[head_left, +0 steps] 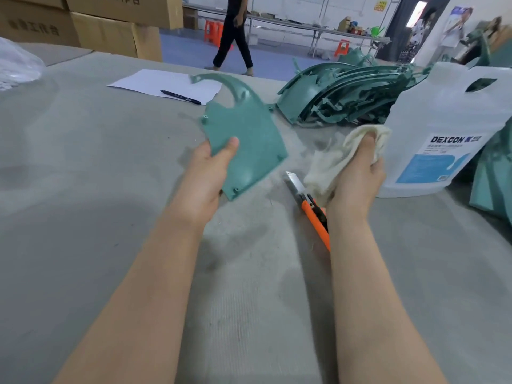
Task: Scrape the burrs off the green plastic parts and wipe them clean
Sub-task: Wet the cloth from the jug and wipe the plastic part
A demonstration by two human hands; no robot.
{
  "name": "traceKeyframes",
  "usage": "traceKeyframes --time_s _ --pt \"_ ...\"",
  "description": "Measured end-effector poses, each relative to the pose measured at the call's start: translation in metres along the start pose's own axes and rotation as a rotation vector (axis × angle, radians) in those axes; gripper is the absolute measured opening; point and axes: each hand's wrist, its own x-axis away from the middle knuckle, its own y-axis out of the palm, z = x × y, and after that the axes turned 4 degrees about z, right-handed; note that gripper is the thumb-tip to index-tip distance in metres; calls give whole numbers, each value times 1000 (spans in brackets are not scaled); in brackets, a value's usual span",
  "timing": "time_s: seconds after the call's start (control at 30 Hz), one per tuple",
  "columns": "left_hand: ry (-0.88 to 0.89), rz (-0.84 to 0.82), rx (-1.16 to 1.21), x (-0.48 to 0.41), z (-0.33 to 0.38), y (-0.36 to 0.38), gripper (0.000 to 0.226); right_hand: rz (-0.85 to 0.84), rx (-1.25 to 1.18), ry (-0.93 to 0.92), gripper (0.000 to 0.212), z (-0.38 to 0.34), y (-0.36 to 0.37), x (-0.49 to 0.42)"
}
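My left hand [209,176] grips a flat green plastic part [246,134] by its lower left edge, thumb on top, holding it tilted above the grey table [97,176]. My right hand [360,178] clutches a crumpled cream cloth [329,164], apart from the part and to its right. An orange utility knife [310,206] with its blade extended lies on the table between my hands, partly hidden under my right wrist. A pile of more green parts [338,92] lies at the back right.
A clear plastic jug labelled DEXCON [448,128] stands right of my right hand. More green parts [493,184] sit at the far right edge. A white sheet [155,81] with a pen [180,97] lies behind. Cardboard boxes [110,31] stand back left. A person [232,31] walks beyond the table.
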Motion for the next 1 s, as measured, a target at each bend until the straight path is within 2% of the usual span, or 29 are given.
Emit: traceKeyframes --time_s 0.07,0.13,0.2,0.27,0.3,0.37,0.43,0.5,0.57,0.67,0.73,0.77,0.87,0.9,1.0 --pt "1 58 -101 0 -4 4 24 -263 -302 143 38 -7 8 15" --pt "12 41 -209 6 -10 12 23 -489 -547 254 46 -10 19 33" --pt "26 -48 -204 10 -16 18 18 -613 -393 186 33 -8 29 48" --pt "-49 -99 -71 14 -15 24 24 -584 54 -106 17 1 28 52" --pt "-82 -112 -48 14 -14 25 23 -543 253 -275 17 7 26 52" --pt "-41 -74 -85 13 -14 28 19 -467 614 -541 33 18 24 48" --pt "-38 -41 -49 14 -11 30 21 -408 764 -603 44 25 23 44" --pt "-48 -29 -12 14 -10 31 22 -476 742 -542 48 29 25 45" --pt "-80 -14 58 11 -7 26 24 -656 684 -510 49 31 30 62" --pt "-140 -24 275 3 -1 14 37 -790 694 -667 51 35 38 84" --pt "-162 -11 297 4 2 13 39 -708 747 -777 49 37 44 77" --pt "-177 -12 268 6 0 16 39 -633 787 -767 49 37 45 68" --pt "-171 -40 175 10 -9 28 37 -470 851 -567 46 35 37 40" --pt "-169 -43 168 9 -12 30 36 -483 846 -556 45 34 33 40" --pt "-159 21 200 3 -8 24 33 -677 738 -707 38 39 33 67"
